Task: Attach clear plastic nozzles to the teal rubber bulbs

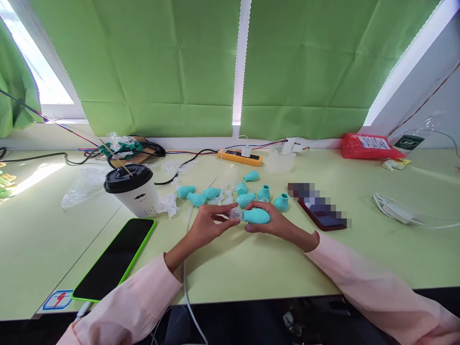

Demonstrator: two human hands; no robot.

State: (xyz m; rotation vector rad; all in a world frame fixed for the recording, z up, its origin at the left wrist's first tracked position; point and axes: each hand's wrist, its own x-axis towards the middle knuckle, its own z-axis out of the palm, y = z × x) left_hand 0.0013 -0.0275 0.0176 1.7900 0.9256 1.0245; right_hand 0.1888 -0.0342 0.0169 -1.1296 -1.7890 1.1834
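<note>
My right hand (268, 218) is closed round a turquoise bulb (257, 216), which lies sideways with its neck to the left. Between the thumb and fingers of my left hand (215, 221) is a small clear plastic piece (235, 213), held at the bulb's neck; whether it is seated on the neck I cannot tell. Just beyond my hands lie several more turquoise bulbs (246, 199), some on their sides and some upright, among small translucent pieces (225, 197).
A lidded paper cup (138, 196) and a green-edged phone (117, 258) are on the left. Another phone (323, 215) and a coiled white cable (395, 211) lie right. A yellow power strip (235, 157) and red package (370, 146) sit behind. A white cable (185, 268) crosses the front edge.
</note>
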